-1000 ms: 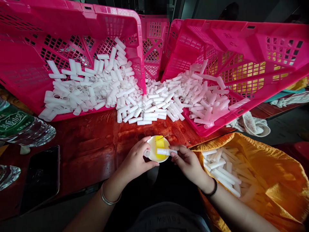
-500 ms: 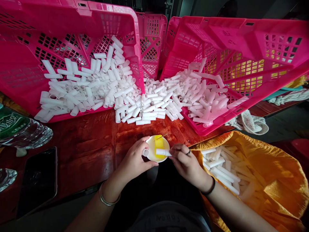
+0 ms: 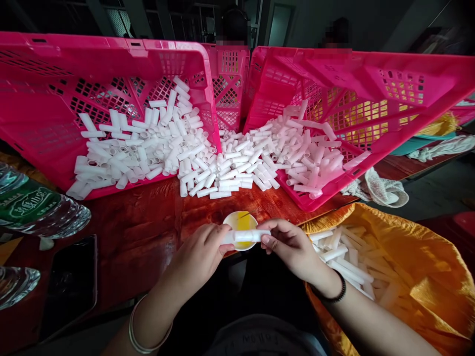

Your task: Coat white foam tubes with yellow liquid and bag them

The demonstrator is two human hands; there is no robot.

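Observation:
My left hand [image 3: 198, 254] and my right hand [image 3: 291, 244] meet over a small white dish of yellow liquid [image 3: 241, 223] at the near edge of a red-brown table [image 3: 141, 222]. Both hands pinch the ends of white tube pieces [image 3: 247, 236], which are pushed end to end into one line above the dish. Many loose white tubes [image 3: 226, 165] spill onto the table from two tipped pink crates, the left crate [image 3: 104, 64] and the right crate [image 3: 356, 84].
An orange bag [image 3: 419, 267] at my right holds several longer white tubes [image 3: 345, 257]. Water bottles [image 3: 37, 210] and a black phone [image 3: 70, 277] lie at the left. A rag [image 3: 382, 190] sits beside the right crate. A third pink crate [image 3: 230, 74] stands behind.
My left hand has brought its short tube against the end of the tube in my right hand, so the two pieces now sit joined in a line. The view tilted up slightly.

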